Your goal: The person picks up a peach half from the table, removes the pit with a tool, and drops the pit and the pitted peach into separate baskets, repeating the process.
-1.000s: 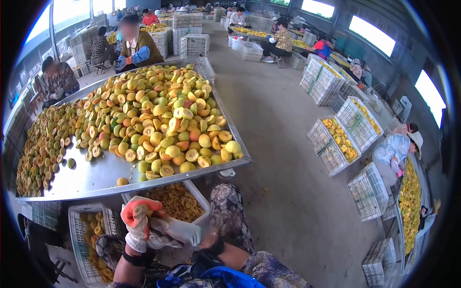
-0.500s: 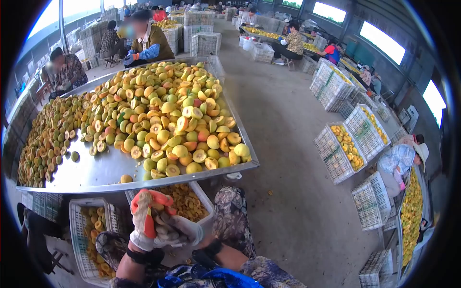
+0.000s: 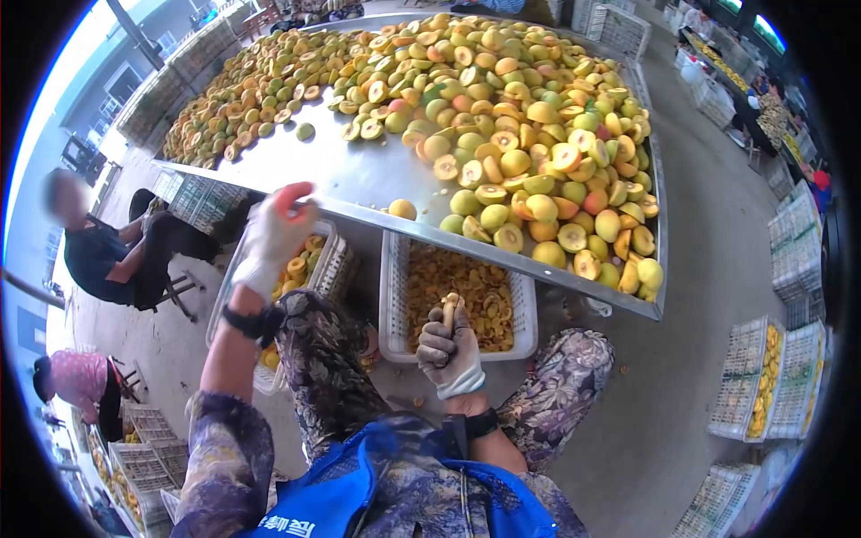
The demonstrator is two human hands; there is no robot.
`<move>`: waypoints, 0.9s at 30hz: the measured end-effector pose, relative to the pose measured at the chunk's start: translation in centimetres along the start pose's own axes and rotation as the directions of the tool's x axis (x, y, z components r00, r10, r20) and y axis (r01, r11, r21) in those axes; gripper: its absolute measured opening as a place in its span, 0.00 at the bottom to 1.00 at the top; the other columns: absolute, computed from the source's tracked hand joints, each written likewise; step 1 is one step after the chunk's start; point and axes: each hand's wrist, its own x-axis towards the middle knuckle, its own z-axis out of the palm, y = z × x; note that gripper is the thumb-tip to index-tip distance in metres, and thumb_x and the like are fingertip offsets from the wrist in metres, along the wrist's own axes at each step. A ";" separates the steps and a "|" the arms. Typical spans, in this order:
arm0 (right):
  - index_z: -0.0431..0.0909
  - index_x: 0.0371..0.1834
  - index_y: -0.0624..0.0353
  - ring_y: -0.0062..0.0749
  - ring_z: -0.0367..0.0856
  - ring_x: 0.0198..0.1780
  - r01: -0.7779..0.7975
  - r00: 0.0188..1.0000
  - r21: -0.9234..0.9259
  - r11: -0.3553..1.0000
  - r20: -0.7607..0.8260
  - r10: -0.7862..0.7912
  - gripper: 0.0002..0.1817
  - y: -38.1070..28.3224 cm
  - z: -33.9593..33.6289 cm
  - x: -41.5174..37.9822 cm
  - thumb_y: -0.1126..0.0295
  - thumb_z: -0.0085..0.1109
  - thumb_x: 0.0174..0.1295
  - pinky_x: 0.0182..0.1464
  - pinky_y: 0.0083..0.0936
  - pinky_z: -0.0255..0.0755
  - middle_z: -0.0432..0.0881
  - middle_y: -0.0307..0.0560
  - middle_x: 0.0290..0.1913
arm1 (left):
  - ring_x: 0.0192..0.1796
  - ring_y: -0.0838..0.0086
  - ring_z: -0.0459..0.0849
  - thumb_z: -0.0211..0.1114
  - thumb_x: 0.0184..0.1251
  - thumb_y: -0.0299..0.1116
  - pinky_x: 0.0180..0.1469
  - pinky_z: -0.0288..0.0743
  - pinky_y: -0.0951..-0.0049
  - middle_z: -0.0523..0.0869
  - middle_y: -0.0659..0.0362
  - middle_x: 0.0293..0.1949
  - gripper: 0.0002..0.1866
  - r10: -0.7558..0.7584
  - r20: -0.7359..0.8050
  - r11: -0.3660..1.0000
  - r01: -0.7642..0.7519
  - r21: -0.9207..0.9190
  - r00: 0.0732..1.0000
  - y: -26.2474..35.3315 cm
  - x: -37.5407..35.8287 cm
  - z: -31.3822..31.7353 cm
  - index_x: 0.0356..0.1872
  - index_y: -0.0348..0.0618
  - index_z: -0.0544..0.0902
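My left hand (image 3: 280,235), in a white glove with orange-red fingers, is raised beside the front edge of the metal table (image 3: 350,184). Its fingers are curved and apart, with nothing visible in them. Below and beside it stands a white crate (image 3: 334,264) of yellow fruit halves. My right hand (image 3: 451,351), in a grey-and-white glove, is closed around a short tan stick-like tool (image 3: 450,307) pointing up. That hand is over the near side of another white crate (image 3: 392,300), which holds small brownish-yellow fruit pieces (image 3: 466,291). Halved yellow-green fruit (image 3: 529,134) is heaped on the table.
A person in dark clothes (image 3: 112,247) sits on a stool at the left. Another in a pink top (image 3: 76,381) sits lower left. Crates of fruit (image 3: 749,381) stand on the floor at the right. My knees (image 3: 560,386) flank the middle crate.
My hands were together over the middle crate; now they are apart. The left has moved left, and the right shows the tan tool. The view has tilted down and turned left.
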 end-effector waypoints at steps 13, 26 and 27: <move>0.74 0.72 0.53 0.13 0.60 0.16 0.092 0.992 0.045 0.995 -0.096 -0.088 0.27 -0.4 2.5 -0.4 0.46 0.50 0.82 0.18 0.15 0.58 0.88 0.53 0.43 | 0.59 0.58 0.86 0.70 0.66 0.40 0.57 0.84 0.60 0.82 0.48 0.65 0.29 0.040 0.589 0.992 0.039 -0.122 0.807 7.4 7.5 12.9 0.68 0.45 0.80; 0.78 0.59 0.61 0.19 0.61 0.12 0.135 0.953 -0.785 0.605 -0.064 -0.296 0.36 1.0 6.8 -1.7 0.35 0.46 0.78 0.15 0.20 0.58 0.74 0.36 0.20 | 0.61 0.50 0.86 0.60 0.83 0.41 0.57 0.89 0.55 0.81 0.45 0.68 0.20 0.332 0.615 -0.394 0.698 -0.598 0.715 3.4 -1.5 12.1 0.68 0.44 0.79; 0.79 0.56 0.60 0.18 0.62 0.13 0.162 0.955 -0.720 0.675 -0.056 -0.290 0.34 0.9 6.1 -1.6 0.35 0.47 0.78 0.15 0.19 0.57 0.75 0.35 0.21 | 0.61 0.50 0.87 0.60 0.83 0.41 0.57 0.90 0.56 0.81 0.45 0.68 0.20 0.336 0.616 -0.394 0.701 -0.595 0.712 3.8 -2.4 12.4 0.68 0.44 0.79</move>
